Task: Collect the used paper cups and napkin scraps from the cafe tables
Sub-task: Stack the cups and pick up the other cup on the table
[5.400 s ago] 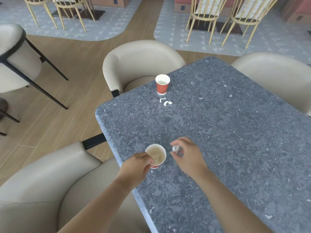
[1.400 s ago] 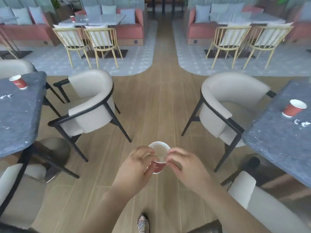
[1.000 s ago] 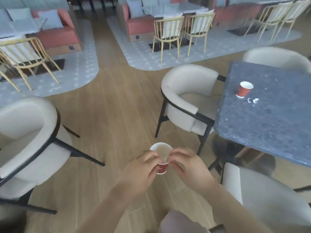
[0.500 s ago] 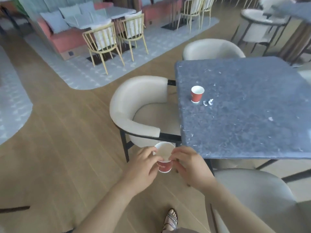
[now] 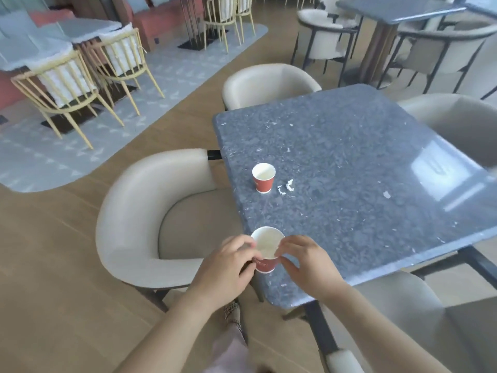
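Both hands gripped one red paper cup (image 5: 266,251) at its rim, left hand (image 5: 226,267) wrapped round the side, right hand (image 5: 306,265) pinching the opposite edge. Held cup sat over the near corner of the grey stone counter (image 5: 349,162). A second red cup (image 5: 263,178) stood upright on the counter near its left edge, white napkin scraps (image 5: 286,186) lying just beside it. A cream armchair (image 5: 150,211) stood left of the counter.
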Tool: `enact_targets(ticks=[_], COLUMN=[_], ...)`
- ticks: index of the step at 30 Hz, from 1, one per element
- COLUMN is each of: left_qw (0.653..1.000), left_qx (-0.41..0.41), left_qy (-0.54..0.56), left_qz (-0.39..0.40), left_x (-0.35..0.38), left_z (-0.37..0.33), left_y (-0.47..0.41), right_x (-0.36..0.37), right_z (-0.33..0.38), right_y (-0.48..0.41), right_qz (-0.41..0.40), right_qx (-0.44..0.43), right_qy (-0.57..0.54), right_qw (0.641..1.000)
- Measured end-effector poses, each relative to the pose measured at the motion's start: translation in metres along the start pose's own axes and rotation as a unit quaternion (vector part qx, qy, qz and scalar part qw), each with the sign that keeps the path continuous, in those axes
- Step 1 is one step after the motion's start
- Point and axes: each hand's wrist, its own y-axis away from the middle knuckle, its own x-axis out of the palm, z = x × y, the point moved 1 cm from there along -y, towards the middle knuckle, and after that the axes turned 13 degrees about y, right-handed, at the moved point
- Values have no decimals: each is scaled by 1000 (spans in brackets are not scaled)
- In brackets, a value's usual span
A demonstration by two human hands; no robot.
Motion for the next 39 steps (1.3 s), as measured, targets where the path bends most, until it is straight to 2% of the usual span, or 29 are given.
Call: enact_targets(ticks=[4, 12, 17, 29, 39], left_qw=[998, 990, 987, 984, 986], left_qx=[31, 81, 61, 8, 4], left_qy=[36, 19, -8, -3, 19], left_qz=[40, 114, 146, 179, 164], left_x=[-1, -8, -3, 21, 29], left_z=[23, 69, 99, 117, 111], left_y=[-66, -190, -233, -266, -295], right_x=[6, 24, 49, 67, 38], right_z=[-28, -70, -89, -114, -140], right_y=[-40, -112, -133, -134, -156], right_qz=[-10, -3, 33, 128, 63], right_qx=[52, 161, 208, 232, 211], right_qy=[19, 53, 91, 81, 68], right_qw=[998, 985, 973, 961, 973])
